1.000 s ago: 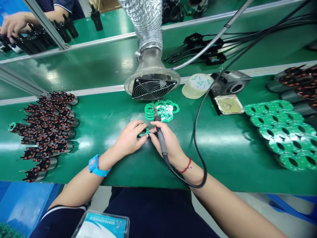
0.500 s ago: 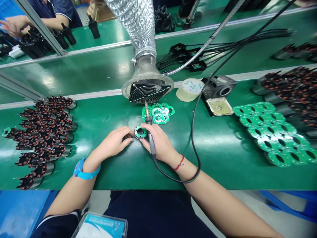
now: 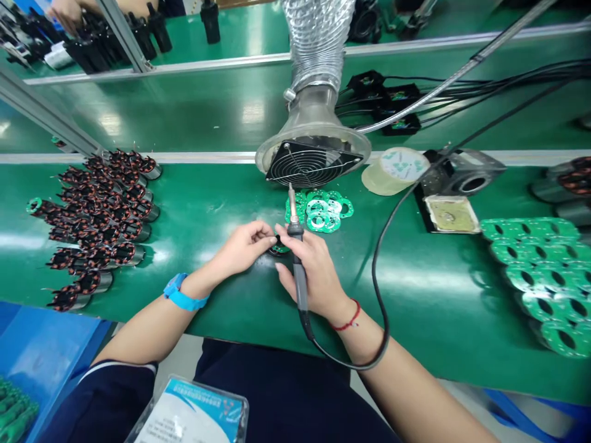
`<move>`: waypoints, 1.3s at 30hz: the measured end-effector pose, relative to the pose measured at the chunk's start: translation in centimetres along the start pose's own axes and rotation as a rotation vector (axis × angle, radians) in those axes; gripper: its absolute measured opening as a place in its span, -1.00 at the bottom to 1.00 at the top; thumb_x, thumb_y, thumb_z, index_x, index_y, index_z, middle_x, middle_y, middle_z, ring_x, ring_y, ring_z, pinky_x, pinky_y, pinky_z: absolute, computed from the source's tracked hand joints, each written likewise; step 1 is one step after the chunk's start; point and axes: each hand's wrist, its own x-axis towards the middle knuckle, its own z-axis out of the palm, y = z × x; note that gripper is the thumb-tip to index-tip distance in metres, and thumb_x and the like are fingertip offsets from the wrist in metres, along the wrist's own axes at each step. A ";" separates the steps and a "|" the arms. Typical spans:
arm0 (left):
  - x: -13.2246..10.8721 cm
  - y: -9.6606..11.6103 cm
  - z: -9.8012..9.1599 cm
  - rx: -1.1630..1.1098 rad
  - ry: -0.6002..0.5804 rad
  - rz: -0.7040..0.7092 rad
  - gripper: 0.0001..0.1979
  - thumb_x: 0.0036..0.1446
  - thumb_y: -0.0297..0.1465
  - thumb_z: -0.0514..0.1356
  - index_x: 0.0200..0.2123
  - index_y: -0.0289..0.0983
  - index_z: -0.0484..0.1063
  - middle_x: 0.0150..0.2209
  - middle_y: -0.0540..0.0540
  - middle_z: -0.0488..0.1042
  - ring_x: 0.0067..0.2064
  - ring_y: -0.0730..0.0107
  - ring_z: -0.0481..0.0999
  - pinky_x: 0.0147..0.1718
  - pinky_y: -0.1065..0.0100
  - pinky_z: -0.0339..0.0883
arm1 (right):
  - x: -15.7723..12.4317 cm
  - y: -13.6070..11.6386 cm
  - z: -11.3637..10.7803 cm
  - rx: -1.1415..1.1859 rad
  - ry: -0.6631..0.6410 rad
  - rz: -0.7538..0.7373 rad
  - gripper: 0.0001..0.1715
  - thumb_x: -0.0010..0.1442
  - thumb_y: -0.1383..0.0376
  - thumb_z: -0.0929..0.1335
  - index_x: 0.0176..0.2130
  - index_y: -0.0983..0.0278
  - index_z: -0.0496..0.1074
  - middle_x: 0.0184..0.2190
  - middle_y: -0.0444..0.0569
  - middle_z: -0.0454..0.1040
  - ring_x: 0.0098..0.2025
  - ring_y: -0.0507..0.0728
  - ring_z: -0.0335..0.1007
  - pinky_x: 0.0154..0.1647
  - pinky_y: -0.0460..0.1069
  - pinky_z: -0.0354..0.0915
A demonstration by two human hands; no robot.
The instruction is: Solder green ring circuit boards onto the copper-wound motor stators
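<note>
Between my hands a motor stator topped by a green ring circuit board (image 3: 281, 248) stands on the green bench, partly covered by fingers. My left hand (image 3: 244, 247) has thumb and fingertips pinched together at its left edge; whatever is between them is too small to make out. My right hand (image 3: 316, 271) holds a soldering iron (image 3: 300, 280) against the palm, tip pointing up and away from the stator. Its thumb and fingertips lie close to the stator's right side. Just beyond sits a pile of loose ring circuit boards (image 3: 323, 212).
A fume extractor hood (image 3: 314, 144) hangs over the bench ahead. To the left are rows of wound stators (image 3: 104, 209); to the right, board-topped stators (image 3: 540, 255). A tape roll (image 3: 394, 171) and soldering iron stand (image 3: 466, 175) stand behind. The iron's cable (image 3: 376, 271) loops over my right forearm.
The camera view has shifted, so the bench appears turned. My left fingertips have closed in on the stator's edge, and my right fingers now cover more of its board.
</note>
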 end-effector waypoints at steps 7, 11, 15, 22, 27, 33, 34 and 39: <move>-0.1 0.2 0.1 -0.039 0.033 -0.043 -0.90 0.09 -0.41 0.13 -0.45 -0.30 0.32 -0.52 0.08 0.30 -0.46 0.54 0.26 -0.43 0.45 0.15 | 0.1 -0.1 0.0 -0.047 0.007 0.048 -0.49 0.21 0.38 0.28 0.15 0.19 0.22 -0.01 0.09 0.52 0.09 0.27 0.38 0.04 0.24 0.30; 0.0 0.2 0.2 -0.002 0.076 -0.028 -0.91 0.08 -0.44 0.10 -0.46 -0.29 0.30 -0.52 0.08 0.30 -0.46 0.53 0.26 -0.43 0.44 0.15 | 0.1 -0.2 -0.2 0.027 0.048 0.081 -0.59 0.27 0.38 0.26 0.11 0.17 0.27 -0.11 0.02 0.58 -0.07 0.20 0.49 0.01 0.19 0.34; 0.2 0.1 0.3 0.051 0.088 -0.026 -0.91 0.08 -0.46 0.08 -0.47 -0.29 0.30 -0.52 0.08 0.29 -0.46 0.52 0.26 -0.44 0.44 0.13 | -0.5 -0.2 -0.6 0.122 0.163 0.225 -0.61 0.31 0.32 0.27 0.13 0.16 0.27 -0.24 -0.05 0.63 -0.06 0.20 0.53 0.02 0.17 0.38; 0.4 -0.3 0.4 0.079 0.100 -0.066 -0.91 0.10 -0.48 0.06 -0.45 -0.28 0.27 -0.52 0.10 0.27 -0.46 0.52 0.26 -0.45 0.44 0.12 | -2.3 0.6 -0.7 0.381 0.424 0.311 -0.77 0.29 0.23 0.31 -0.06 0.21 0.44 -0.36 -0.09 0.55 -0.49 0.08 0.52 -0.47 0.01 0.44; 0.4 -0.4 0.4 0.085 0.106 -0.063 -0.91 0.12 -0.47 0.06 -0.44 -0.28 0.26 -0.52 0.10 0.27 -0.46 0.52 0.26 -0.45 0.43 0.12 | -2.3 0.8 -0.6 0.436 0.446 0.265 -0.82 0.26 0.29 0.34 -0.12 0.21 0.49 -0.40 -0.14 0.51 -0.54 0.00 0.46 -0.52 -0.08 0.37; 0.2 -0.4 0.6 0.098 0.118 -0.061 -0.90 0.14 -0.46 0.05 -0.44 -0.27 0.24 -0.52 0.10 0.27 -0.46 0.51 0.26 -0.45 0.41 0.11 | -2.3 0.7 -0.7 0.425 0.413 0.259 -0.82 0.27 0.28 0.33 -0.13 0.21 0.49 -0.47 -0.16 0.50 -0.54 0.02 0.45 -0.49 -0.04 0.40; 0.2 -0.4 0.6 0.102 0.117 -0.061 -0.90 0.14 -0.46 0.05 -0.44 -0.27 0.24 -0.52 0.10 0.27 -0.46 0.51 0.26 -0.45 0.41 0.11 | -2.4 0.7 -0.7 0.421 0.420 0.256 -0.82 0.27 0.28 0.33 -0.13 0.20 0.49 -0.46 -0.16 0.50 -0.55 0.02 0.45 -0.50 -0.04 0.39; 0.1 0.0 0.6 0.137 0.112 -0.058 -0.89 0.15 -0.49 0.04 -0.44 -0.27 0.23 -0.52 0.10 0.27 -0.46 0.51 0.25 -0.44 0.42 0.11 | -1.9 0.5 -0.6 0.403 0.418 0.283 -0.68 0.31 0.31 0.30 0.06 0.15 0.38 -0.30 -0.10 0.57 -0.37 0.08 0.55 -0.36 0.01 0.48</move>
